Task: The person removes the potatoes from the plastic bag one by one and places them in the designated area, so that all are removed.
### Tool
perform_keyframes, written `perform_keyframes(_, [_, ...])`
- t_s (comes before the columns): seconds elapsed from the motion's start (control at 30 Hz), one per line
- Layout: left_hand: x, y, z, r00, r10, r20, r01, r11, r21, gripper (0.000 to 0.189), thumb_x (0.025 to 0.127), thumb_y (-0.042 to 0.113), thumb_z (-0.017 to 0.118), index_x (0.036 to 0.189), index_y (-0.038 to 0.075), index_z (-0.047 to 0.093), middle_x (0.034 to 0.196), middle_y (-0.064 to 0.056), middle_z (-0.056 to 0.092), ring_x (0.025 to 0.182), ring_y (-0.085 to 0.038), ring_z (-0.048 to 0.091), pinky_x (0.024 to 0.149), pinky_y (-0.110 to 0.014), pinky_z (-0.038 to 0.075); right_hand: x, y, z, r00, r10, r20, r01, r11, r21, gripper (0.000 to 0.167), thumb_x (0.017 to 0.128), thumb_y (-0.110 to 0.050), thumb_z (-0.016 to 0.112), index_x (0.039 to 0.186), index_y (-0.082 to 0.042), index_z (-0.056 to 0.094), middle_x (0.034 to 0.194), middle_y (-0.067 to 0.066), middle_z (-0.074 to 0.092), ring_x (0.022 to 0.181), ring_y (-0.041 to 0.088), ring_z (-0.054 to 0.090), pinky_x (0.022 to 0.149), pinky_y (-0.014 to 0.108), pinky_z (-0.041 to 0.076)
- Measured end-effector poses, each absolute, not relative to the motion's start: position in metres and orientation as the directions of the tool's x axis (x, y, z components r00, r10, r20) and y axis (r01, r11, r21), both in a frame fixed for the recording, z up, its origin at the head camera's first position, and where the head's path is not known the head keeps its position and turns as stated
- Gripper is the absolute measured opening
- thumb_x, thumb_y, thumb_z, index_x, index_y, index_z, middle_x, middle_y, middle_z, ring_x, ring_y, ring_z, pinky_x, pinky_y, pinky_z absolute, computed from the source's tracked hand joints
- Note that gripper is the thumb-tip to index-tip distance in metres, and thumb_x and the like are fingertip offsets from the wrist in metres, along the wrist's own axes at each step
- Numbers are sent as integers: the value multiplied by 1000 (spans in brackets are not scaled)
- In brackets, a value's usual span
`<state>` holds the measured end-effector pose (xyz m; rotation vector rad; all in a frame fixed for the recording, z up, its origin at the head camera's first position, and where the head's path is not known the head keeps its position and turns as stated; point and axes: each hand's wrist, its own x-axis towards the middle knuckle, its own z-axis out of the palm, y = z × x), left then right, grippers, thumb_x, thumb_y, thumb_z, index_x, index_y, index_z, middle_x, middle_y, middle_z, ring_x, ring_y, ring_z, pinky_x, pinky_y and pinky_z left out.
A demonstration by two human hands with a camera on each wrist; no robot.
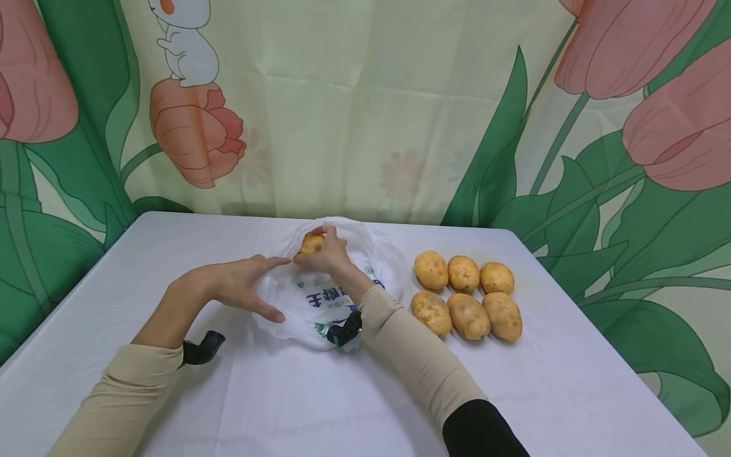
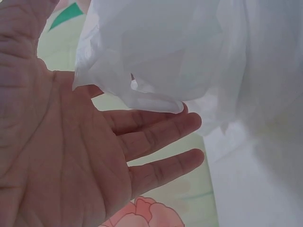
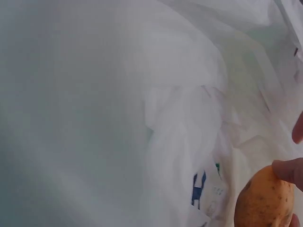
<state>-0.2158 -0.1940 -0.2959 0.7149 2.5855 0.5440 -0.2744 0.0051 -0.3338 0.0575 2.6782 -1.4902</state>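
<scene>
A white plastic bag with dark blue and green print lies at the middle of the table. My right hand grips a yellow-brown potato at the far part of the bag. In the right wrist view the thumb and fingers sit round that potato, with white plastic all around. At the bag's left side is my left hand, its fingers extended and thumb spread away. The left wrist view shows the plastic draped over part of the straight fingers.
Several potatoes lie in two rows to the right of the bag. A white cloth covers the table. Behind it hangs a curtain printed with tulips, a carrot and a white rabbit. Black straps circle the wrists.
</scene>
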Motion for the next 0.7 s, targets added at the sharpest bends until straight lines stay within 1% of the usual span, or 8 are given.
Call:
perform_keyframes(0.13, [-217, -193, -296, -790, 547, -277, 391, 798, 459, 118, 75, 63, 83, 162, 10, 25, 155, -29, 35, 143, -46, 35, 112, -67, 32, -270, 13, -327, -997, -32, -69, 40, 552, -833, 67, 77, -20, 91, 128, -22, 47, 133, 19, 44, 110, 28, 52, 97, 41, 45])
perform_keyframes(0.33, [-219, -194, -297, -792, 531, -300, 368, 808, 460, 118, 75, 64, 83, 162, 11, 23, 156, -30, 32, 144, -47, 34, 112, -69, 32, -261, 24, -317, -994, -26, -108, 78, 525, -847, 69, 77, -18, 90, 131, -24, 49, 139, 18, 42, 116, 30, 51, 102, 45, 45])
perform_keyframes(0.4, [-219, -194, -297, -793, 529, -303, 364, 810, 460, 117, 76, 63, 83, 162, 11, 23, 156, -31, 32, 144, -48, 34, 112, -69, 31, -257, 28, -313, -992, -42, -115, 79, 499, -863, 69, 78, -18, 89, 134, -23, 48, 139, 16, 44, 115, 30, 53, 100, 44, 47])
perform_keyframes(0.57, [-219, -195, -295, -791, 537, -294, 375, 804, 461, 115, 77, 61, 83, 162, 10, 24, 156, -31, 33, 143, -47, 34, 112, -69, 32, -246, 40, -305, -986, -126, -107, 48, 397, -916, 73, 81, -16, 87, 141, -20, 44, 131, 16, 51, 107, 28, 58, 95, 43, 54])
perform_keyframes(0.7, [-218, -196, -294, -791, 540, -289, 379, 802, 461, 115, 77, 61, 83, 162, 10, 24, 155, -30, 34, 143, -47, 35, 112, -68, 32, -237, 47, -299, -981, -169, -93, 31, 337, -941, 75, 81, -13, 86, 142, -19, 43, 131, 18, 47, 111, 28, 56, 97, 44, 55])
